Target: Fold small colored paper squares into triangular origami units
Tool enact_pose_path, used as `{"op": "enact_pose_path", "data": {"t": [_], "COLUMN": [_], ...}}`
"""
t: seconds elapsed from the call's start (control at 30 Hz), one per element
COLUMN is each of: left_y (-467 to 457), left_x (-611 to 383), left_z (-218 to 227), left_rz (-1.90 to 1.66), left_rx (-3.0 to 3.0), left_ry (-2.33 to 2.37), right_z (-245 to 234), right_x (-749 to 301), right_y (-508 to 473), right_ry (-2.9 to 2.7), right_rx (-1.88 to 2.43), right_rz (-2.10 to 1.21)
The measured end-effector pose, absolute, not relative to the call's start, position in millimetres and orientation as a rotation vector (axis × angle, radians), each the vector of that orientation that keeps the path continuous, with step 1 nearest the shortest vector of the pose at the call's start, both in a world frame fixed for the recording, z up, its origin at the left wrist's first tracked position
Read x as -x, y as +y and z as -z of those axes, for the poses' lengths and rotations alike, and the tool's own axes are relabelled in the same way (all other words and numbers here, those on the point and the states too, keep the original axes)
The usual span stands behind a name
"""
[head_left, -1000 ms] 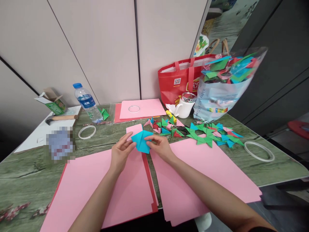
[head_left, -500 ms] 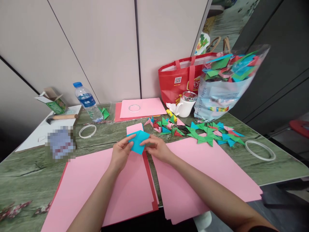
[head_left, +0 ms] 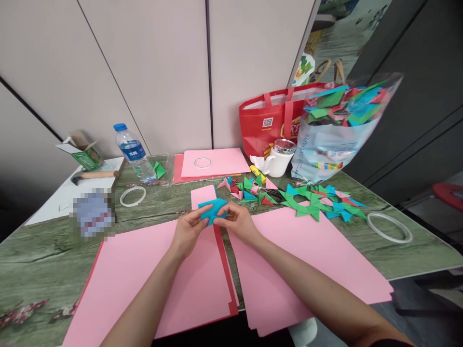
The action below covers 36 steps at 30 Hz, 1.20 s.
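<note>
**Blue paper (head_left: pixel 216 206) pinched from both sides**

The folded blue paper is gripped on its left by the thumb and fingers of the left hand (head_left: pixel 188 231) and on its right by those of the right hand (head_left: pixel 239 222). The hands are brought close together, with the paper spanning the gap between them. Whether the sheets below are touched by it cannot be told.

Just beyond the hands, a small pink piece (head_left: pixel 202 193) is partly covered by the blue paper. Under the left forearm a stack of pink sheets (head_left: pixel 202 284) is laid, edged on its right by red paper (head_left: pixel 227 282); under the right forearm a second pink stack (head_left: pixel 300 250) is spread on the tabletop (head_left: pixel 39 260).

Beyond the right hand, folded paper pieces (head_left: pixel 249 189) are heaped, and a green paper ring (head_left: pixel 306 210) is placed to their right. Farther back on that side, a white mug (head_left: pixel 279 161) is stood before a red bag (head_left: pixel 255 135), beside a clear bag (head_left: pixel 325 144) filled with coloured folded paper.

Beyond the left hand and well to its left, a bottle (head_left: pixel 133 150) is stood upright, a hammer (head_left: pixel 99 175) is laid flat, and an opened box (head_left: pixel 85 156) is set behind it.
</note>
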<state>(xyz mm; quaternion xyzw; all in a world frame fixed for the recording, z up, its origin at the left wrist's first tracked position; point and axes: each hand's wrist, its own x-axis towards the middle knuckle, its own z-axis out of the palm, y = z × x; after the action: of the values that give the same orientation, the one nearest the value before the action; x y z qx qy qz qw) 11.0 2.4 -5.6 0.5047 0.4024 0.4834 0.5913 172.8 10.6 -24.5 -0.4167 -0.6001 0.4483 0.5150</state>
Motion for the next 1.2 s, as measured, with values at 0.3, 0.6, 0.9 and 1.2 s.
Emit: {"op": "enact_pose_path", "data": {"t": [0.3,0.6,0.9,1.2], "left_y": [-5,-6,-5,-5], "left_x": [-17,-21,-23,-23], "left_z": [-3,1,6,2], "left_rz": [-1.099,-1.133,-1.151,-1.161], "left_rx": [-1.157,-1.156,-1.144,-1.079], "left_ry": [0.898,0.888,0.892,0.839], "right_z": [21,17,15,20], "right_x": [-172,-171,-173,-173], "right_y": [10,7,7,8], "right_ry": [-1.312,-1.248,-1.287,-1.292], "right_rx": [1.048,0.988,0.958,0.983], "right_rz": [-1.13,-1.237,-1.226,-1.191]}}
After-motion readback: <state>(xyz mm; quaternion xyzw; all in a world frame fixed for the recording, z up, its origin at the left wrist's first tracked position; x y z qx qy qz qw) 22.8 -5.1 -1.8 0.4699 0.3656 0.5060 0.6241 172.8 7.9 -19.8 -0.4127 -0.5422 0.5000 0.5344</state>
